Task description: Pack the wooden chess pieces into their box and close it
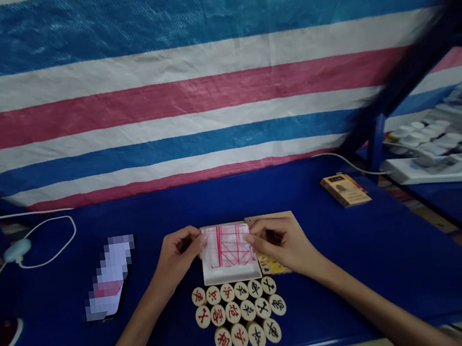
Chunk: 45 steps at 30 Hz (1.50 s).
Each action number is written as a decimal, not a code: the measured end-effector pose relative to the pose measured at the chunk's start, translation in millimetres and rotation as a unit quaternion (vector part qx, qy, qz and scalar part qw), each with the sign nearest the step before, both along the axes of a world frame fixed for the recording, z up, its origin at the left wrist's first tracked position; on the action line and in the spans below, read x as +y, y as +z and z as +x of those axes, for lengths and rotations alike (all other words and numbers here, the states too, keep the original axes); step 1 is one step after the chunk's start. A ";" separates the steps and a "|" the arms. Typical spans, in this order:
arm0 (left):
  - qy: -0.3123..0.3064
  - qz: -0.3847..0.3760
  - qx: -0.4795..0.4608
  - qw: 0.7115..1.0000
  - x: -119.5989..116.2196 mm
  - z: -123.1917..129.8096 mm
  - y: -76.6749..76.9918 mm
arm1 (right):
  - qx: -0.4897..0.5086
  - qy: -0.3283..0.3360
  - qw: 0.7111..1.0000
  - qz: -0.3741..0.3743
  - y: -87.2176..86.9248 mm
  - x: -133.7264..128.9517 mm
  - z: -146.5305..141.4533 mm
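Between my two hands is a folded chessboard sheet (235, 245), thin and white with red grid lines. My left hand (183, 253) pinches its upper left edge between thumb and fingers. On the other side, my right hand (280, 243) grips the right edge the same way. Right beneath the sheet sits a white box tray (232, 275), its inside largely hidden. A flat tan and yellow box lid (271, 220) lies partly under my right hand. Nearer to me, round Chinese chess pieces (233, 312) with red and black characters stand in three rows.
The blue table (336, 295) holds a phone (111, 277) at left and a cigarette pack (346, 189) at right. A white cable (55, 263) loops at far left beside a dark red object (0, 339). A striped tarp (187, 99) hangs behind; a blue metal post (375, 140) rises at right.
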<state>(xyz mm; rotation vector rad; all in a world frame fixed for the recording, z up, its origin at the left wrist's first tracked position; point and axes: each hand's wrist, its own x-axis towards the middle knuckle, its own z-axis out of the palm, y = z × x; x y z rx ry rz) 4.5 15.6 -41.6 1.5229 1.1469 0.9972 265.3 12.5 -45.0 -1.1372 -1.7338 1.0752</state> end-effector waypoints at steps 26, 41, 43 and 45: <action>-0.068 -0.004 -0.057 0.996 -3.8 -6.6 5.4 | -0.025 -0.009 0.997 0.075 3.9 -3.9 5.0; -0.042 -0.156 -0.094 0.982 -5.2 3.2 -5.7 | 0.061 -0.055 0.997 0.008 -4.2 -3.0 -5.7; -0.022 -0.128 -0.047 0.990 -4.9 3.0 -5.1 | 0.080 -0.048 0.996 -0.014 -3.5 -2.5 -7.4; 0.003 -0.089 -0.015 0.996 -3.9 2.6 -3.9 | 0.087 -0.041 0.995 -0.035 -4.4 -1.4 -7.9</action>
